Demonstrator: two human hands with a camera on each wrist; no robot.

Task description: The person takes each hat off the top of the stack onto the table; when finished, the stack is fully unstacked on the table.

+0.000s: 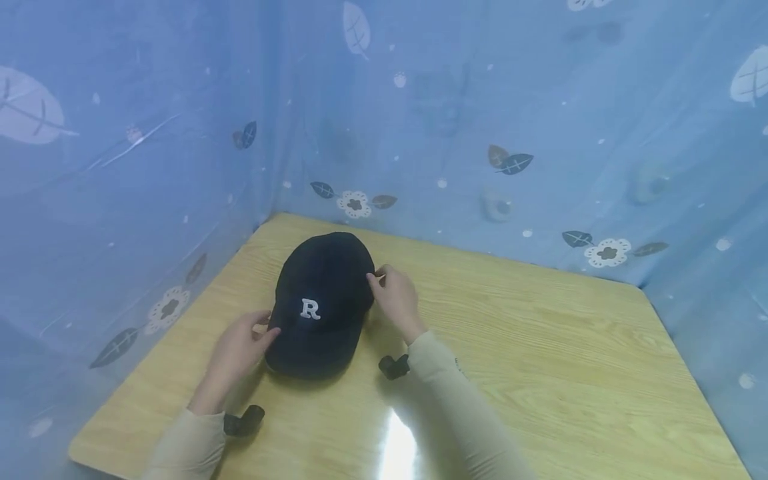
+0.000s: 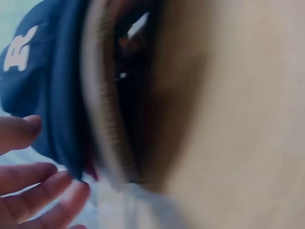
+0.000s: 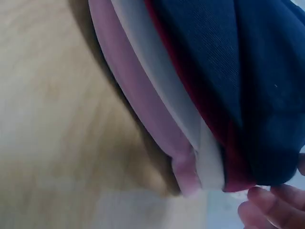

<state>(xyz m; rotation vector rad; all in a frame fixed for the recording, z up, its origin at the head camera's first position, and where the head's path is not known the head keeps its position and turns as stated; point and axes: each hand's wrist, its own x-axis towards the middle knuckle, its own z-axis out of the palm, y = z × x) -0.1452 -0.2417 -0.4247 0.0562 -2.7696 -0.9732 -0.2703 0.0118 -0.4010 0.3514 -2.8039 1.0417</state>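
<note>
A dark cap (image 1: 324,277) with a white letter R (image 1: 310,309) on its front sits between the two hands, its brim pointing back toward the person. The left hand (image 1: 239,347) is at the near left side of the brim, thumb over the edge and fingers beside it; whether it grips the cap cannot be told. The right hand (image 1: 397,300), farther forward, pinches the cap's right edge between thumb and fingers.

Beneath the cap's edge, beside the right fingertips, layers of dark red fabric (image 3: 237,176), off-white fabric (image 3: 212,164) and pink fabric (image 3: 138,102) lie one under another; the left wrist view of them is blurred. A dark device (image 1: 247,421) shows just behind the left hand at the cuff of a beige sleeve (image 1: 187,443). The wooden table (image 1: 540,347) spreads under both hands and well to the right; a blue patterned curtain (image 1: 450,120) hangs beyond them.
</note>
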